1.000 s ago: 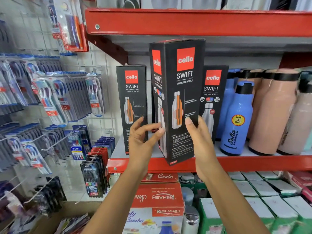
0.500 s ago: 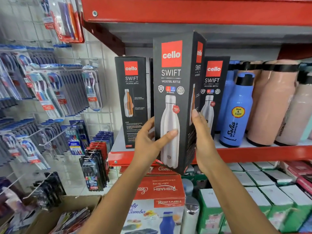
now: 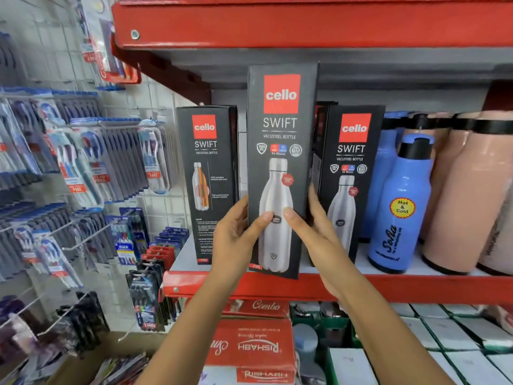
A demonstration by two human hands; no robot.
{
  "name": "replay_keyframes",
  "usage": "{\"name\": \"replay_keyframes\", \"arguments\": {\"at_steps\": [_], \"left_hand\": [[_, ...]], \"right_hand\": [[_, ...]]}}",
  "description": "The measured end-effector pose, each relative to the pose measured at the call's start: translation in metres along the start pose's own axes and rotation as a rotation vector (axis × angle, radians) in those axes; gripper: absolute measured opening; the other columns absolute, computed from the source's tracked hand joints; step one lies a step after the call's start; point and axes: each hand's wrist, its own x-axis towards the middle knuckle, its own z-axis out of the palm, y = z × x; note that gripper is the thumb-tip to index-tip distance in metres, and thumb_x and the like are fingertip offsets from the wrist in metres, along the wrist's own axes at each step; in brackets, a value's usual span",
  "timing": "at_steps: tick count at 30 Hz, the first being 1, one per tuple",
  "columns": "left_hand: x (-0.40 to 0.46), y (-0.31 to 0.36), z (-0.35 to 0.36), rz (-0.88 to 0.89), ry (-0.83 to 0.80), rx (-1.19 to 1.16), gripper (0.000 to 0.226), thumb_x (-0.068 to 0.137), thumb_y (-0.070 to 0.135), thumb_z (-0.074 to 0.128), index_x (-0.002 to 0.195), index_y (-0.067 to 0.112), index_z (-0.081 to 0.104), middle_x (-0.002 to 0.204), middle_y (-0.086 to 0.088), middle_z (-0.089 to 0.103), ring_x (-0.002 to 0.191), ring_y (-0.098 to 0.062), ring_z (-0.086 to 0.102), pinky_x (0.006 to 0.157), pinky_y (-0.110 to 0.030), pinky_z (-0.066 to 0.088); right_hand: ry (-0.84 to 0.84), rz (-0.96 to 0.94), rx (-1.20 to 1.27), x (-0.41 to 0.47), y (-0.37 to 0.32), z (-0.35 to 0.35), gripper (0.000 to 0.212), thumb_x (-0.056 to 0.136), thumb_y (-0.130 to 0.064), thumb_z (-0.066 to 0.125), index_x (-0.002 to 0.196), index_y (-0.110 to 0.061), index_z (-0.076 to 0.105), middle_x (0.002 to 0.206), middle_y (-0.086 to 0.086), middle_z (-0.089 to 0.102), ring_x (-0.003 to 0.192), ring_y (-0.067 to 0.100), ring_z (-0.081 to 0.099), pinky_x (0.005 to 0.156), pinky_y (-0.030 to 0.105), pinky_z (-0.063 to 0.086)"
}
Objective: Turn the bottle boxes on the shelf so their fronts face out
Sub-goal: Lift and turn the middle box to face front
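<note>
Black middle box (image 3: 280, 168), front outward, is clasped between my left hand (image 3: 236, 234) and right hand (image 3: 316, 232) above the shelf lip (image 3: 416, 287); box at 3 o'clock (image 3: 351, 173) faces out, box at 9 o'clock (image 3: 206, 182) remains side-on.

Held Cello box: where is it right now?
Head view, centre: the held Cello box is upright at the red shelf edge, between the left hand and right hand, front facing out.
</note>
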Motion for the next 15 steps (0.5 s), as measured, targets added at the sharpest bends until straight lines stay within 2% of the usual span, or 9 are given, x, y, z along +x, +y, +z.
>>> {"name": "replay_keyframes", "arguments": {"at_steps": [4,6,8,9,11,13,15], "left_hand": [[0.012,-0.021,-0.002,-0.010,0.026,0.063,0.053,0.090,0.013,0.068,0.141,0.014,0.051,0.142,-0.001,0.058,0.134,-0.012,0.051,0.111,-0.036,0.042],[0.016,-0.032,-0.002,-0.013,0.033,0.104,0.056,0.091,0.017,0.068,0.143,0.013,0.047,0.148,-0.004,0.053,0.138,-0.015,0.046,0.113,-0.040,0.040],[0.016,-0.039,-0.001,-0.018,0.052,0.131,0.057,0.091,0.016,0.067,0.144,0.013,0.046,0.149,-0.004,0.051,0.139,-0.014,0.045,0.114,-0.038,0.039],[0.015,-0.042,-0.001,-0.016,0.057,0.140,0.056,0.092,0.015,0.067,0.144,0.013,0.046,0.149,-0.004,0.051,0.139,-0.014,0.045,0.114,-0.037,0.039],[0.014,-0.047,0.000,-0.020,0.061,0.151,0.055,0.092,0.014,0.065,0.144,0.012,0.046,0.148,-0.005,0.051,0.139,-0.014,0.046,0.114,-0.037,0.038],[0.013,-0.051,0.000,-0.032,0.060,0.161,0.055,0.093,0.013,0.065,0.144,0.011,0.046,0.148,-0.006,0.051,0.138,-0.014,0.046,0.114,-0.035,0.038],[0.012,-0.053,0.000,-0.043,0.056,0.167,0.053,0.093,0.013,0.064,0.142,0.012,0.046,0.148,-0.004,0.051,0.137,-0.012,0.046,0.114,-0.030,0.037]], "right_hand": [[0.026,-0.015,-0.035,0.012,0.015,-0.003,0.068,0.095,-0.040,0.059,0.155,-0.041,0.025,0.150,-0.035,0.039,0.135,-0.021,0.033,0.110,0.011,0.032],[0.054,-0.018,-0.067,0.018,0.025,-0.004,0.064,0.097,-0.037,0.057,0.154,-0.040,0.028,0.135,-0.048,0.045,0.124,-0.030,0.037,0.098,0.000,0.034],[0.079,-0.014,-0.100,0.022,0.033,-0.005,0.062,0.097,-0.035,0.057,0.153,-0.040,0.030,0.122,-0.058,0.043,0.115,-0.036,0.037,0.094,-0.001,0.034],[0.089,-0.008,-0.108,0.024,0.036,-0.005,0.062,0.097,-0.035,0.057,0.153,-0.039,0.030,0.126,-0.057,0.039,0.113,-0.038,0.035,0.096,0.001,0.033],[0.111,-0.004,-0.128,0.026,0.041,-0.003,0.063,0.097,-0.036,0.056,0.154,-0.037,0.028,0.140,-0.043,0.033,0.117,-0.035,0.031,0.105,0.008,0.030],[0.140,-0.020,-0.161,0.027,0.047,-0.003,0.061,0.098,-0.034,0.056,0.154,-0.033,0.031,0.150,-0.029,0.035,0.133,-0.019,0.034,0.114,0.019,0.030],[0.157,-0.021,-0.178,0.027,0.050,-0.002,0.060,0.098,-0.032,0.055,0.154,-0.030,0.032,0.153,-0.023,0.036,0.140,-0.007,0.034,0.118,0.025,0.030]]}}
